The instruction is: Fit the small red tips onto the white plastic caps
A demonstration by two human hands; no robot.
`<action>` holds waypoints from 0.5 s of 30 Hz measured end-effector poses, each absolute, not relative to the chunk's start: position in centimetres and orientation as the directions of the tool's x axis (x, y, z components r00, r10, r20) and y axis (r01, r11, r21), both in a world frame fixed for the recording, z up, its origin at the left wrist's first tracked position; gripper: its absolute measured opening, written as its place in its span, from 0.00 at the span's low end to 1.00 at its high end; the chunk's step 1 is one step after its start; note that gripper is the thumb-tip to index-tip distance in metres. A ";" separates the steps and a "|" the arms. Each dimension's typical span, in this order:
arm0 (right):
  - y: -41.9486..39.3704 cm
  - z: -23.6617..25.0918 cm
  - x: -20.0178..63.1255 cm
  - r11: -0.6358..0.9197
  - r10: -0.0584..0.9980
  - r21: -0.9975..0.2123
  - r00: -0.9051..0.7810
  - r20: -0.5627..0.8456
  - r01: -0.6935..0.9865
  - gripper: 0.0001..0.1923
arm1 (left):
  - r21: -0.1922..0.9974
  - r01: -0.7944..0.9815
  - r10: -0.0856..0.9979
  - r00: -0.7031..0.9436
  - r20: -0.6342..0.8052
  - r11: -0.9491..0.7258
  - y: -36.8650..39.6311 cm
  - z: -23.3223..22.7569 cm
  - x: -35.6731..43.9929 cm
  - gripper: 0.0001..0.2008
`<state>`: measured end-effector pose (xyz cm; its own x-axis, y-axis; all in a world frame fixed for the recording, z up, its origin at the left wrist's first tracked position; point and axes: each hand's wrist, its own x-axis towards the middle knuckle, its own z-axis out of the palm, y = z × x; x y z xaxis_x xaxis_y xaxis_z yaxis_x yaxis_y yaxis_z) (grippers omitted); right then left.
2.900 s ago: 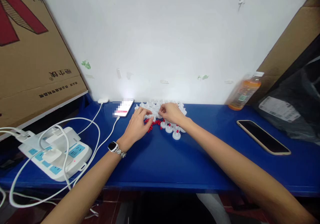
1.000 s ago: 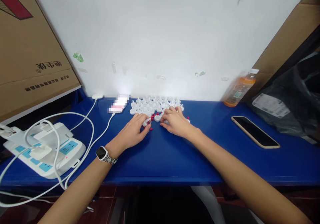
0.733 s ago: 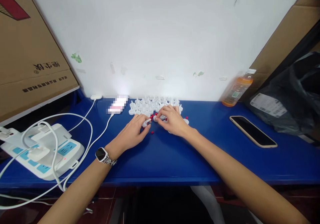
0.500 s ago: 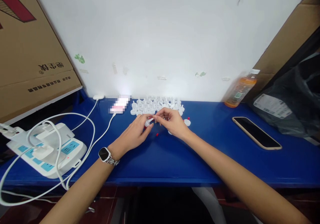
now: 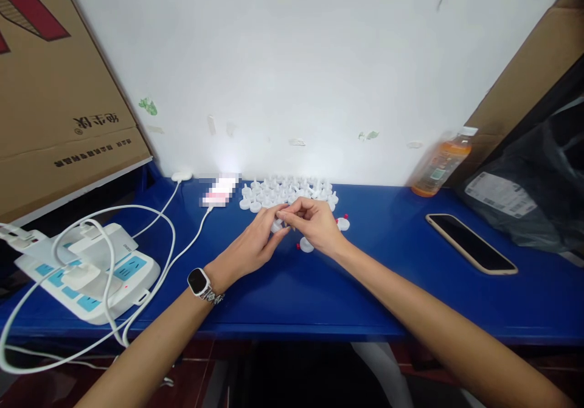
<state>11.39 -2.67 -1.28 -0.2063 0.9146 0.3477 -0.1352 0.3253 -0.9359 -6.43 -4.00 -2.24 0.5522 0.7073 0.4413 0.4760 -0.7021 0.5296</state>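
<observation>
My left hand (image 5: 252,241), a watch on its wrist, is closed around a white nozzle cap (image 5: 276,226) with a round base. The fingers of my right hand (image 5: 316,224) are pinched together at the cap's upper end, touching the left fingertips; what they pinch is hidden. Just below the right hand lies another white cap (image 5: 307,245) with a red tip (image 5: 298,246) beside it. A further white cap (image 5: 343,224) with red bits lies to the right. Behind both hands stand several white nozzle caps (image 5: 255,198) in a cluster, spouts mostly up.
A power strip (image 5: 91,286) with white cables covers the left of the blue table (image 5: 365,298). A phone (image 5: 469,244), an orange drink bottle (image 5: 441,163) and a dark plastic bag (image 5: 524,183) are on the right. A white wall (image 5: 296,79) rises behind.
My hands have drawn closer together, and the right fingers now cover the held cap's spout. The white cap below my right hand shows more fully. The view has shifted slightly.
</observation>
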 end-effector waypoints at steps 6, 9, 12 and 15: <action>-2.2 0.0 13.3 0.377 0.895 -0.925 -0.272 0.353 0.039 0.18 | 0.497 0.543 0.736 0.507 0.449 -0.677 -3.4 -2.5 -5.7 0.33; -1.7 0.2 14.8 0.434 0.891 -0.853 -0.277 0.359 0.291 0.14 | 0.407 0.595 0.713 0.486 0.504 -0.693 -3.1 -2.0 -6.0 0.30; -1.4 -0.2 15.7 0.465 0.873 -0.750 -0.385 0.300 0.469 0.08 | 0.361 0.607 0.693 0.499 0.519 -0.708 -3.1 -1.6 -6.6 0.17; -1.7 -0.2 15.7 0.552 0.825 -0.603 -0.483 0.293 0.576 0.06 | 0.370 0.596 0.696 0.530 0.485 -0.712 -3.2 -1.4 -7.0 0.09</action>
<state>15.74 -1.67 -0.25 -0.4827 0.8251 0.2935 0.5760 0.5516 -0.6033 -6.98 -3.23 -1.42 0.5298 0.6957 0.4851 0.5964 -0.7123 0.3700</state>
